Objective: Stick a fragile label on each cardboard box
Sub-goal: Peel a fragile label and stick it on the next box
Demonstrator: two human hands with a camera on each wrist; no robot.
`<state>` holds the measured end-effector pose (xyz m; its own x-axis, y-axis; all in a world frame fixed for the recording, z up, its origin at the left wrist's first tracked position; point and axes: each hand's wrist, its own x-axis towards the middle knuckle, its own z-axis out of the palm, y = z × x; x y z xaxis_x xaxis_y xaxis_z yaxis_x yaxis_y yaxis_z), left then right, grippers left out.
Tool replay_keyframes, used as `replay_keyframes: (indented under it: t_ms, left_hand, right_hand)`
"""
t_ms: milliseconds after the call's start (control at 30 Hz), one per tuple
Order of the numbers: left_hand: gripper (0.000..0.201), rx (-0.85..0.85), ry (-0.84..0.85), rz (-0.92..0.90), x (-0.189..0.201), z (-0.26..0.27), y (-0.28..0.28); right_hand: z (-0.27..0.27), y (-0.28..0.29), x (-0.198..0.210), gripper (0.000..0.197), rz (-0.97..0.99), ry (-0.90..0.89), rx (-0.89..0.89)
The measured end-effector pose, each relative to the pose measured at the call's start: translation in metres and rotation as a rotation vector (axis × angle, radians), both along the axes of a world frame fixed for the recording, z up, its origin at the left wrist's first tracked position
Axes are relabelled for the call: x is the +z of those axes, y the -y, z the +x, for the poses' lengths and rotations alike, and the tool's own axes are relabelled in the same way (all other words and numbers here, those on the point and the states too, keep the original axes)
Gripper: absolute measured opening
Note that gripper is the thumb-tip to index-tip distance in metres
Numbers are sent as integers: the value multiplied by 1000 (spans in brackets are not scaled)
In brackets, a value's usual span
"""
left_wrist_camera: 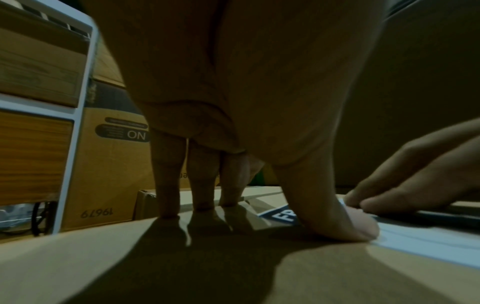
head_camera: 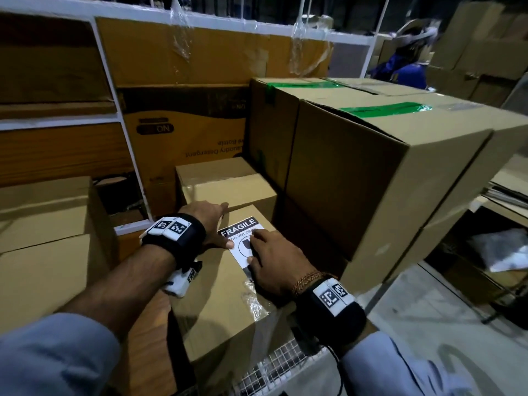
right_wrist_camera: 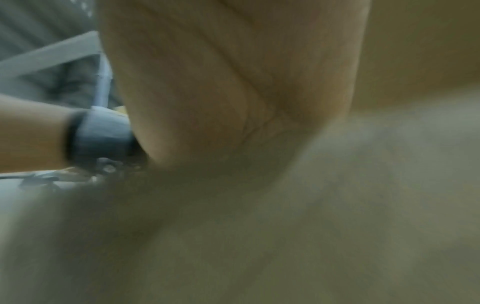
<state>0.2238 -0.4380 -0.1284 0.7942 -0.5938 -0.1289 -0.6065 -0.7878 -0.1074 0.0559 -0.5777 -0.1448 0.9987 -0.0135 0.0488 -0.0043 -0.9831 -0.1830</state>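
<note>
While both hands flatten it, fragile label (head_camera: 243, 241) lies on small cardboard box (head_camera: 217, 295) at 6 o'clock; left hand (head_camera: 210, 224), right hand (head_camera: 271, 258): fingers spread flat, gripping nothing. Larger boxes (head_camera: 371, 172), 2 o'clock, show no label.

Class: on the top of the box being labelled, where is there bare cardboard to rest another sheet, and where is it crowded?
Free: the near-left stretch of the brown cardboard box, bordered by its near edge, the left hand and the white FRAGILE label.
Crowded: the far right corner, where both hands press the label flat, the right hand covering its lower half beside the tall taped carton.
</note>
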Motion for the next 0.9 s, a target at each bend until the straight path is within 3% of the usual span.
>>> replay_keyframes:
  t_ms: [333, 667, 900]
  left_hand:
    - [108, 32, -28, -12, 1, -3, 1]
    - [115, -2, -23, -13, -2, 1, 1]
    - [110, -26, -7, -31, -2, 1, -1]
  right_hand:
    - [-22, -3, 16, 35, -56, 1, -91]
    - [-6, 7, 10, 42, 62, -62, -35]
    - [23, 8, 6, 53, -47, -175, -29]
